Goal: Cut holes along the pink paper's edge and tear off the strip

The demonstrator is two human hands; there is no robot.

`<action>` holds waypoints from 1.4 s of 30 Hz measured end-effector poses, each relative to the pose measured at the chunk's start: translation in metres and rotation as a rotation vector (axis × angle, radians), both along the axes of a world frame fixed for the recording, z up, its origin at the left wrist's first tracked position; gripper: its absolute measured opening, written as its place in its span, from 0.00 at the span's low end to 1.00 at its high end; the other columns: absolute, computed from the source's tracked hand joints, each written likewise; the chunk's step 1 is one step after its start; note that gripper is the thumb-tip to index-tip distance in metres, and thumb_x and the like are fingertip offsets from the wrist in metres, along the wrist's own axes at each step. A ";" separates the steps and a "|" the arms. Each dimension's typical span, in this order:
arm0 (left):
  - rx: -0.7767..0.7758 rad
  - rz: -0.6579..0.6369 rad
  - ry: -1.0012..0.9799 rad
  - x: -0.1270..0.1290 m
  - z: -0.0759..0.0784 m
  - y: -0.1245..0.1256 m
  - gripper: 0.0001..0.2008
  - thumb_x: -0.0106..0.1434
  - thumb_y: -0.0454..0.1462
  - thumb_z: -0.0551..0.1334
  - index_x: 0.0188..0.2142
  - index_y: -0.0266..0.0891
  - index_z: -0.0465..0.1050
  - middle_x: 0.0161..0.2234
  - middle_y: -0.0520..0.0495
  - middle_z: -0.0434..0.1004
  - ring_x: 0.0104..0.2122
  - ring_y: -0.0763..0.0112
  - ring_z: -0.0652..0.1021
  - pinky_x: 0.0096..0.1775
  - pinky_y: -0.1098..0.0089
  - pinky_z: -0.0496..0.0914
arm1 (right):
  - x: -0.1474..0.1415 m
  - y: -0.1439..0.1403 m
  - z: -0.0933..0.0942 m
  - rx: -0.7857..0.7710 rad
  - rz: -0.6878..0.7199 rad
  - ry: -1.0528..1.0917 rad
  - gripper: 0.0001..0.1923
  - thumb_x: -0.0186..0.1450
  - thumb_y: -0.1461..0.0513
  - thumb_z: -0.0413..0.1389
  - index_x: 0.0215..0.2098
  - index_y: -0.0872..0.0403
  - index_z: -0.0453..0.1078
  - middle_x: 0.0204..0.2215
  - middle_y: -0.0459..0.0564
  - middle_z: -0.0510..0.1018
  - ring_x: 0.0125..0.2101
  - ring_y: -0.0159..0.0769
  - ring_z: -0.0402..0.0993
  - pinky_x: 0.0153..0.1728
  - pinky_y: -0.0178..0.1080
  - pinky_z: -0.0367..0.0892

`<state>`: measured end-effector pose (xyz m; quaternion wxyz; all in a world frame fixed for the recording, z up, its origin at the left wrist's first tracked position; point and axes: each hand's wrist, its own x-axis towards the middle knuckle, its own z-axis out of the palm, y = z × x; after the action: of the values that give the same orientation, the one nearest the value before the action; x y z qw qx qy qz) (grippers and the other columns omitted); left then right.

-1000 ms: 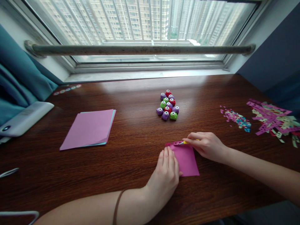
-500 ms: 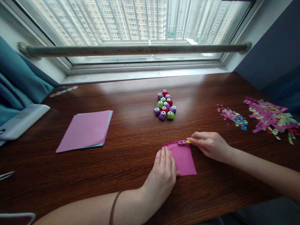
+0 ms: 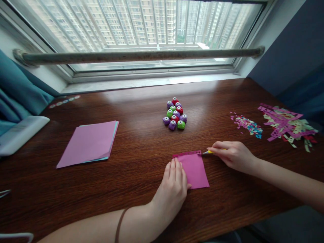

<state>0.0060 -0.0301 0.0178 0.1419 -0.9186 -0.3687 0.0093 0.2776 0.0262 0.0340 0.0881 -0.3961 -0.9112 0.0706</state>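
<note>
Head view has the left hand [image 3: 174, 184] laid flat, fingers together and gripping nothing, pressing on the left side of a pink sheet [image 3: 194, 172], which lies on the wooden table [image 3: 139, 192] in front of the person. The right hand [image 3: 234, 155] is closed around a craft knife [image 3: 210, 152], its blade pointing left, just beside the far right corner of the sheet; whether the tip touches the paper is too small to tell. A narrow punched strip [image 3: 188, 153] runs along the far edge, and I cannot tell whether it remains joined. The main danger, as I judge it, is a slip of that blade leftward, since the left fingertips sit close to the strip's left end. Pressure on one side only could let the sheet swivel under a sideways drag, and the holes might snag the tip and tear the paper. Pressing too hard could score the wood underneath. As for room, plain tabletop stretches leftward to the paper stack [image 3: 91, 141] and rightward past the right wrist to the table's near edge, which slants up beneath the right forearm. Beyond the sheet stand the small punches [image 3: 175, 114], well apart from the blade; a wide rightward swing could brush the confetti [image 3: 249, 125] or the scrap strips [image 3: 286, 119].
</note>
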 end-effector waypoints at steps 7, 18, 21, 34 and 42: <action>-0.006 0.005 0.021 0.000 -0.001 -0.001 0.21 0.63 0.40 0.55 0.48 0.21 0.66 0.50 0.22 0.65 0.51 0.44 0.68 0.52 0.52 0.62 | 0.010 -0.005 0.000 0.016 -0.025 0.006 0.16 0.65 0.68 0.47 0.49 0.52 0.68 0.39 0.50 0.74 0.35 0.35 0.72 0.35 0.35 0.66; -0.051 0.010 -0.038 -0.004 -0.002 0.001 0.21 0.65 0.42 0.53 0.48 0.23 0.67 0.50 0.26 0.67 0.52 0.48 0.66 0.53 0.52 0.60 | 0.008 -0.019 0.002 -0.028 -0.210 0.239 0.13 0.67 0.63 0.48 0.49 0.50 0.67 0.40 0.49 0.72 0.35 0.34 0.71 0.35 0.35 0.67; -0.079 -0.004 -0.056 -0.008 -0.001 0.006 0.21 0.66 0.40 0.50 0.52 0.27 0.64 0.54 0.30 0.63 0.56 0.49 0.61 0.54 0.49 0.56 | 0.014 -0.030 0.009 0.062 -0.437 0.286 0.14 0.67 0.60 0.48 0.50 0.50 0.67 0.41 0.50 0.71 0.37 0.37 0.71 0.37 0.37 0.66; -0.189 -0.106 -0.159 -0.009 0.002 0.018 0.20 0.65 0.34 0.49 0.57 0.37 0.57 0.58 0.41 0.58 0.54 0.56 0.63 0.51 0.57 0.60 | 0.101 -0.082 -0.038 0.368 -0.913 -0.092 0.18 0.65 0.58 0.45 0.49 0.53 0.67 0.39 0.51 0.74 0.34 0.43 0.70 0.30 0.42 0.64; -0.212 -0.158 -0.307 -0.004 -0.004 0.017 0.19 0.67 0.43 0.50 0.53 0.36 0.62 0.55 0.38 0.62 0.56 0.56 0.62 0.54 0.54 0.57 | 0.097 -0.075 -0.038 0.433 -0.962 -0.151 0.18 0.64 0.58 0.46 0.48 0.54 0.68 0.39 0.56 0.72 0.35 0.48 0.68 0.32 0.46 0.64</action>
<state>0.0023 -0.0133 0.0135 -0.0135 -0.9451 -0.3099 -0.1033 0.3747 -0.0485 -0.0035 0.1244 -0.7458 -0.6244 -0.1961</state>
